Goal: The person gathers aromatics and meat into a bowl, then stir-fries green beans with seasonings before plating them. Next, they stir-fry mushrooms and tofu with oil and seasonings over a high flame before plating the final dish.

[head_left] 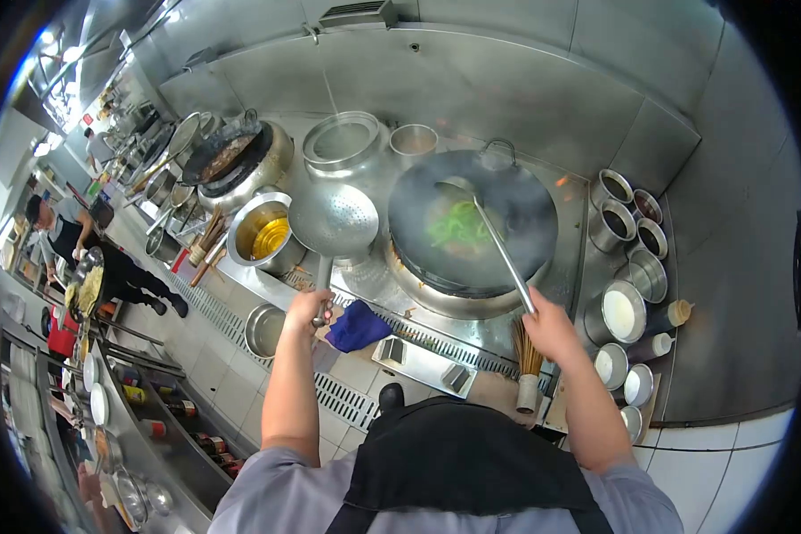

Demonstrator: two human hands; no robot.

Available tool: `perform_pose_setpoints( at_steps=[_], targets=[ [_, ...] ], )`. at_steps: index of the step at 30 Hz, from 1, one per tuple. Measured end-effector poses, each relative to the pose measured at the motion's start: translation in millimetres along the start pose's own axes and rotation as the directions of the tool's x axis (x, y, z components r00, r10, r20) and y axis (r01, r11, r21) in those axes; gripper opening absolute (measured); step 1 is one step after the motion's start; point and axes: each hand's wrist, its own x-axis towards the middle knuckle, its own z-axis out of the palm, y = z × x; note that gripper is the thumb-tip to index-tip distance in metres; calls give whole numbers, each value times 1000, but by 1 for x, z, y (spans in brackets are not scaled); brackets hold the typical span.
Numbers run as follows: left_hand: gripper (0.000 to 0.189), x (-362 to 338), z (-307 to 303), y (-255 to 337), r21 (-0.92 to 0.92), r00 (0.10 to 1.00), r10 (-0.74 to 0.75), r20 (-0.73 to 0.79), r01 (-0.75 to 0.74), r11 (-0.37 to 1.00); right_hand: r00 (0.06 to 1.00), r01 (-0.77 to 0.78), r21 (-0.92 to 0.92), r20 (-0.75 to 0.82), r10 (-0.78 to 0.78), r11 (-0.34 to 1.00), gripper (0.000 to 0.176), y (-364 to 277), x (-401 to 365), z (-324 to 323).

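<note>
My left hand (308, 315) grips the handle of a perforated strainer ladle (334, 219), whose bowl hangs beside the wok, next to a metal pot of yellow oil (268, 238). My right hand (549, 326) is closed round the long handle of a wok ladle (502, 251). The ladle's bowl is inside the large dark wok (525, 200), at its far side. Green vegetables (461, 225) lie in the wok, partly veiled by steam. Below my left hand, a dark blue cloth (358, 327) lies at the stove's front edge.
Seasoning containers (624, 311) and squeeze bottles (667, 315) line the right side. A bamboo brush (528, 365) is near my right forearm. Another wok (227, 156) sits on a burner at left. A person (71, 233) stands farther left by a counter.
</note>
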Motion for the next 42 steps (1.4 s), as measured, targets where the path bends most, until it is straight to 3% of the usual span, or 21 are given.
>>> perform_pose_setpoints(
  at_steps=[1,3,6,7,11,12,13,14,15,16,17,20,22,24,26,28,30,31,33,37,42],
  targets=[
    [9,5,-4,-5,-36,999,-40,35,41,999,1000,-3,-7,2,4,1000,55,4,-9,3],
    [9,24,-16,-18,-66,993,-82,83,87,994,993,-98,216,92,80,972,55,8,-23,5],
    [11,54,-31,-32,-148,959,-179,219,214,966,967,-241,80,108,232,967,56,-4,-22,-9],
    [11,55,-31,-30,-116,959,-189,211,216,969,995,-96,-105,-45,92,990,55,3,-26,-3],
    [10,84,-48,-61,123,979,-163,121,149,981,987,-91,30,-128,94,995,55,-13,-52,-20],
    [12,96,-55,-72,243,989,-132,69,112,964,974,-226,424,73,215,877,54,-19,-54,-27],
    [24,125,-72,-95,516,998,-56,29,33,856,924,-383,713,295,244,587,54,-23,-55,-30],
    [24,117,-68,-92,521,997,-59,43,28,853,922,-386,715,288,257,583,54,-16,-53,-16],
    [31,106,-63,-92,736,970,233,-70,-107,669,968,-238,423,30,249,874,54,0,-48,6],
    [37,91,-57,-84,900,844,529,-89,-160,406,971,-130,16,-202,131,991,55,6,-46,18],
    [42,77,-52,-77,855,828,547,-128,-187,483,938,-308,584,53,343,751,55,-14,-40,4],
    [43,22,-33,-50,724,824,552,-127,-303,619,898,-255,696,-86,431,671,55,-1,-25,-21],
    [40,15,-41,-62,765,767,627,-139,-319,560,830,-232,783,-150,537,578,47,10,-7,-61],
    [39,-2,-44,-60,734,817,547,-185,-255,630,844,-188,798,-167,509,573,26,39,20,-105],
    [40,-17,-54,-71,786,823,548,-149,-237,571,803,-196,670,-309,509,716,10,88,59,-130],
    [39,-37,-58,-85,765,836,515,-189,-203,611,764,-234,682,-311,565,693,12,124,93,-148],
    [36,-35,-90,-129,906,696,715,-65,-260,335,745,-245,698,-309,591,673,13,152,120,-153],
    [36,-47,-86,-127,909,695,716,-65,-256,330,728,-260,710,-301,616,654,13,163,130,-153],
    [34,-84,-77,-116,784,858,434,-274,-63,618,714,-277,728,-281,641,627,14,176,147,-149],
    [33,-100,-86,-143,855,829,497,-257,-45,516,707,-324,758,-204,677,566,11,183,160,-140],
    [33,-112,-66,-137,804,815,496,-299,-65,591,749,-205,893,-119,652,399,8,188,149,-147]
  ],
)
